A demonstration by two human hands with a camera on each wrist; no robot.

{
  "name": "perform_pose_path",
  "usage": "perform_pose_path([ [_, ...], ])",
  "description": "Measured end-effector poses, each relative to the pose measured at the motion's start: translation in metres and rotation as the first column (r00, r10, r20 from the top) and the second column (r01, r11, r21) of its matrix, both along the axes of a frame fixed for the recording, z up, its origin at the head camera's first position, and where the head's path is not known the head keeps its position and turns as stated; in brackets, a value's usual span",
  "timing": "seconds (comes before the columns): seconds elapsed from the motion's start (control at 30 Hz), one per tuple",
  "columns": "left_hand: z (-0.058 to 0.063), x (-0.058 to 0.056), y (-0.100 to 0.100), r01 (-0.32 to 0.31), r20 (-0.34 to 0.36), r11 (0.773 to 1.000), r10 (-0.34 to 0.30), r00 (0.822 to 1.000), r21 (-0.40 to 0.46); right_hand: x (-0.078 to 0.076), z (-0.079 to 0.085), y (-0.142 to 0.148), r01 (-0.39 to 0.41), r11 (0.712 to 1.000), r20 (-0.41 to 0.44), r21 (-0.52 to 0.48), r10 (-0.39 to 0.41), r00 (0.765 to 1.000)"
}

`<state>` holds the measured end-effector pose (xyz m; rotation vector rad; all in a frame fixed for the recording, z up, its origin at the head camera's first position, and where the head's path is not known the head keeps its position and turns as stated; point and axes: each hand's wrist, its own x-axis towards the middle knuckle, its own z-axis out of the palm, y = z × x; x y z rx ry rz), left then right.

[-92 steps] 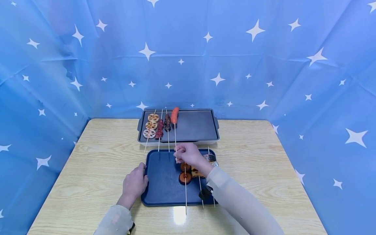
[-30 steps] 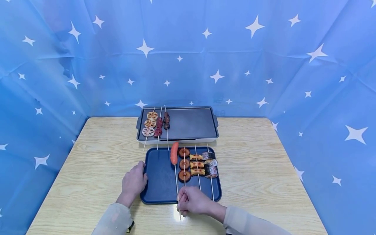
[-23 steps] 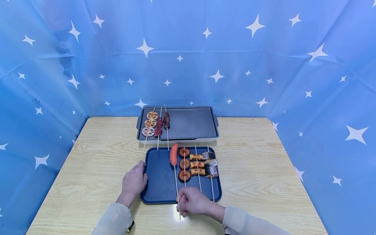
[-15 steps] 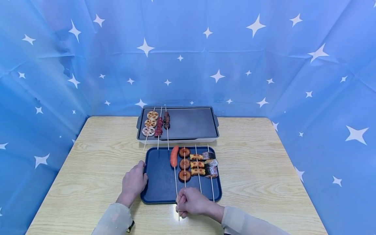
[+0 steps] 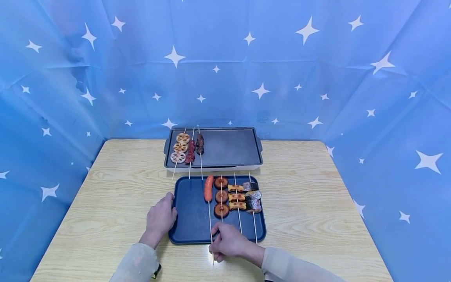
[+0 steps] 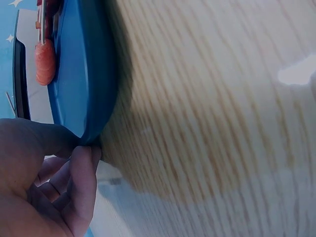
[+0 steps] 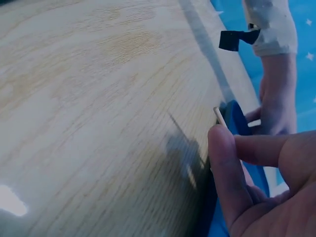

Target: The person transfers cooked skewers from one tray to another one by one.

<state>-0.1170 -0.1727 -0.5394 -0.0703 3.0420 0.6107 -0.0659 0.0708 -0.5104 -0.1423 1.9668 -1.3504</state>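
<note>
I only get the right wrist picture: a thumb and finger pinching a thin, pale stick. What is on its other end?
Observer: In the head view, the stick in the right hand carries a reddish sausage.
Visitor: Does it have company?
Observer: Yes. On the blue tray, just right of the sausage, lie brown rounds, yellow pieces and dark-skinned pieces, each kind on its own stick.
Visitor: Goodness, and what is past all that?
Observer: Behind the tray stands a dark griddle, with three more skewers on its left part.
</note>
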Motion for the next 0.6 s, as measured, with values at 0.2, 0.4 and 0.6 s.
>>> perform_pose_path([
  [0.2,-0.0017,-0.0007,-0.0005,0.002,0.001,1.0,-0.002,1.0,0.0,-0.0013,0.0,-0.0051,0.012,0.998,-0.026,0.056,-0.011,1.0],
  [0.4,-0.0004,-0.0009,-0.0004,0.002,0.01,1.0,-0.002,1.0,0.005,-0.0032,0.0007,-0.0042,-0.004,0.997,-0.047,0.077,0.008,0.999],
  [0.6,0.0004,-0.0001,-0.0005,0.001,0.005,1.0,-0.001,1.0,0.004,-0.0043,0.0018,-0.0025,-0.034,0.995,-0.041,0.093,0.038,0.998],
])
